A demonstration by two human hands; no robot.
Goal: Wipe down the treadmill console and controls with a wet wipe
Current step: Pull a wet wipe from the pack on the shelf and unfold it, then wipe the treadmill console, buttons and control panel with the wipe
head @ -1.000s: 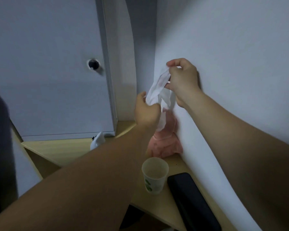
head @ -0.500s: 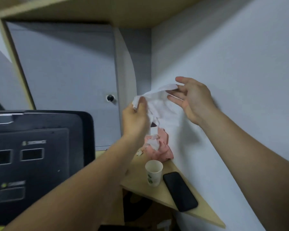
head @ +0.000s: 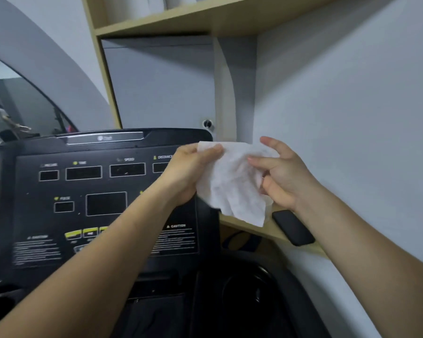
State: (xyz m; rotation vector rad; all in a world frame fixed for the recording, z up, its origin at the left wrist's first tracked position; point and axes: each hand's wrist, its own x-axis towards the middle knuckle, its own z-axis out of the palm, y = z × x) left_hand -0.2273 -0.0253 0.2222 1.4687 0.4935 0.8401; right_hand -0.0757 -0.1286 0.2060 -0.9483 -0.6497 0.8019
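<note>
A white wet wipe (head: 232,184) hangs spread out between my two hands, in front of the right edge of the treadmill console (head: 103,198). My left hand (head: 188,172) grips the wipe's upper left corner with thumb on top. My right hand (head: 279,174) holds the wipe's right side, index finger and thumb pinching it, the other fingers loosely spread. The black console shows several small display windows, yellow-green buttons (head: 83,233) and caution labels. My left forearm covers part of the console's lower middle.
A wooden shelf (head: 254,228) to the right of the console carries a black phone (head: 293,227). A white wall stands at the right, a cabinet door with a lock (head: 207,123) behind. A dark cup holder (head: 249,291) sits below. A mirror at the far left reflects a person.
The view has swung left and down, bringing the whole console into sight. Both hands have carried the wipe down and away from the shelf corner, and the wipe is now unfolded wider.
</note>
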